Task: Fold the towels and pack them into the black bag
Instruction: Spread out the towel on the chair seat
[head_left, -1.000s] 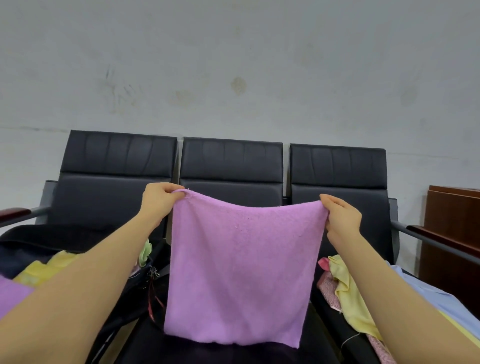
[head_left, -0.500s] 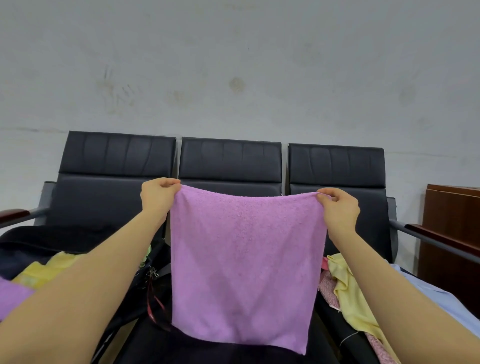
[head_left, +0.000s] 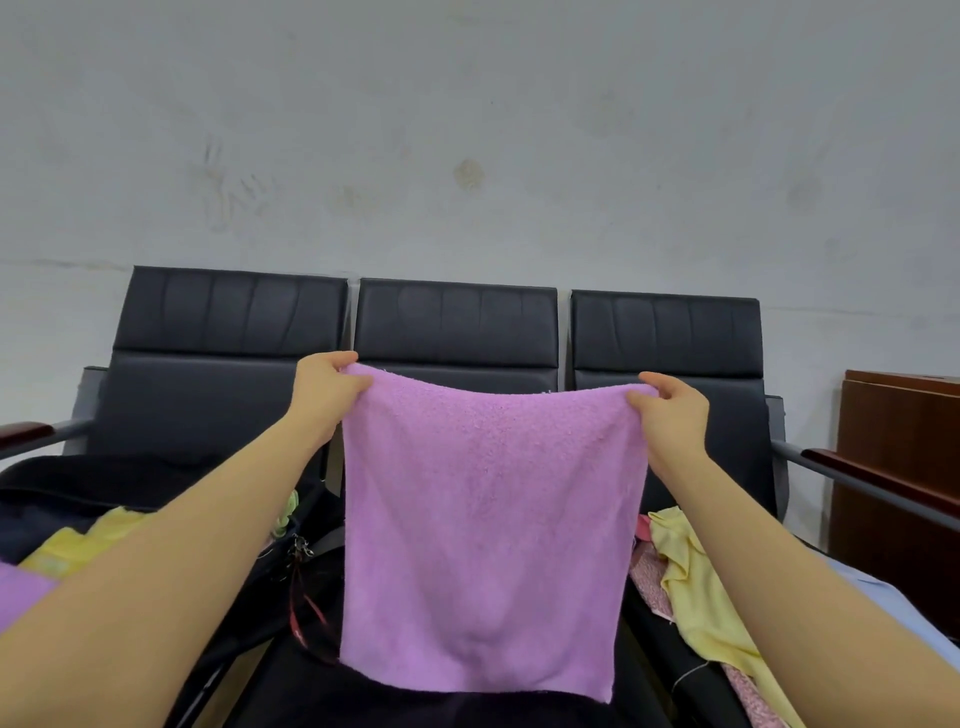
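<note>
A purple towel (head_left: 483, 530) hangs spread out in the air in front of the middle seat. My left hand (head_left: 324, 395) pinches its top left corner and my right hand (head_left: 672, 410) pinches its top right corner. Its lower edge hangs just above the seat. The black bag (head_left: 104, 488) lies open on the left seat, with yellow towels (head_left: 78, 545) and a purple one (head_left: 21, 592) in it; my left forearm hides part of it.
A row of three black seats (head_left: 457, 332) stands against a grey wall. On the right seat lies a heap of yellow (head_left: 691, 577), pink and light blue cloths. A brown wooden cabinet (head_left: 898, 457) stands at the far right. Metal armrests flank the row.
Both hands have lifted the purple towel a little higher and pulled it out flatter. Its top edge now sags slightly between them.
</note>
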